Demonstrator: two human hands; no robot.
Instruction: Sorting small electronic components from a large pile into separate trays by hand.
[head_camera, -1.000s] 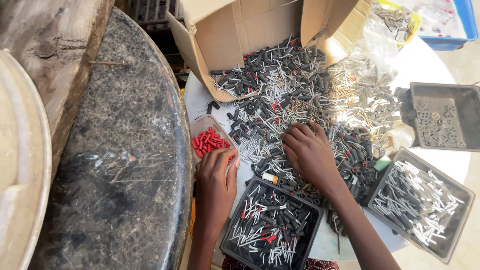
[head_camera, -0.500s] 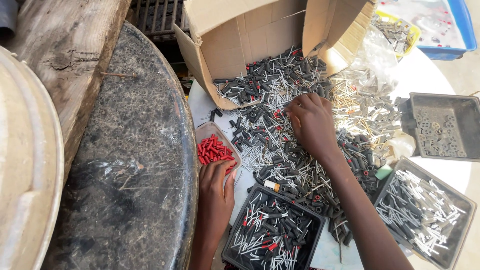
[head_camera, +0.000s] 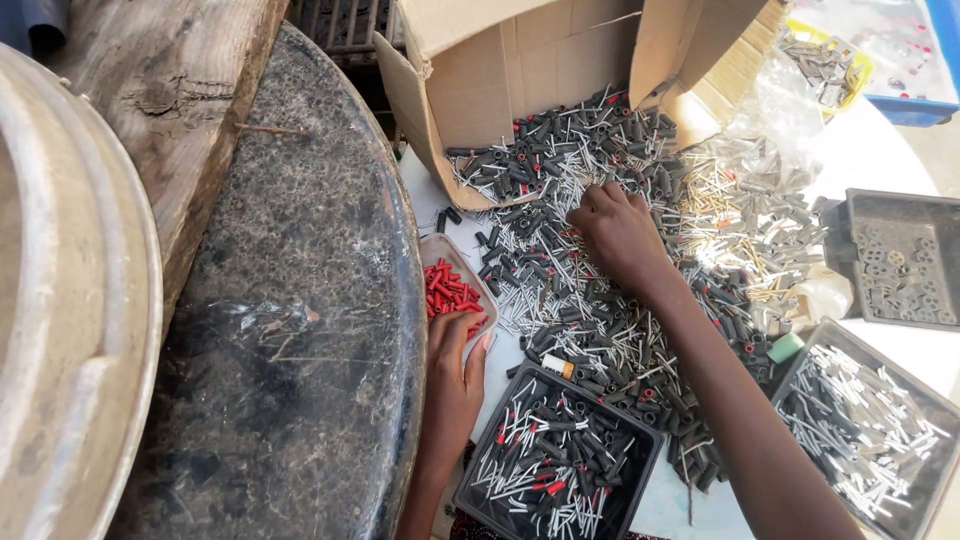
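My right hand (head_camera: 618, 235) lies palm down on a big heap of small black and silver terminal pieces (head_camera: 560, 260), its fingers curled into the pile near the cardboard box (head_camera: 480, 90). Whether the fingers pinch a piece is hidden. My left hand (head_camera: 455, 365) rests flat at the near end of a small clear tray of red sleeves (head_camera: 452, 288), fingertips touching its rim. A black tray with mixed black, silver and red pieces (head_camera: 560, 465) sits just below both hands.
A dark round stone slab (head_camera: 290, 320) and a wooden beam (head_camera: 170, 110) fill the left. On the right stand a black tray of silver pins (head_camera: 870, 420), a black tray of small nuts (head_camera: 900, 260), a clear plastic bag (head_camera: 780, 110) and a yellow container (head_camera: 830, 55).
My right hand has moved up the heap, away from the black tray toward the cardboard box. My left hand has stayed at the red sleeve tray.
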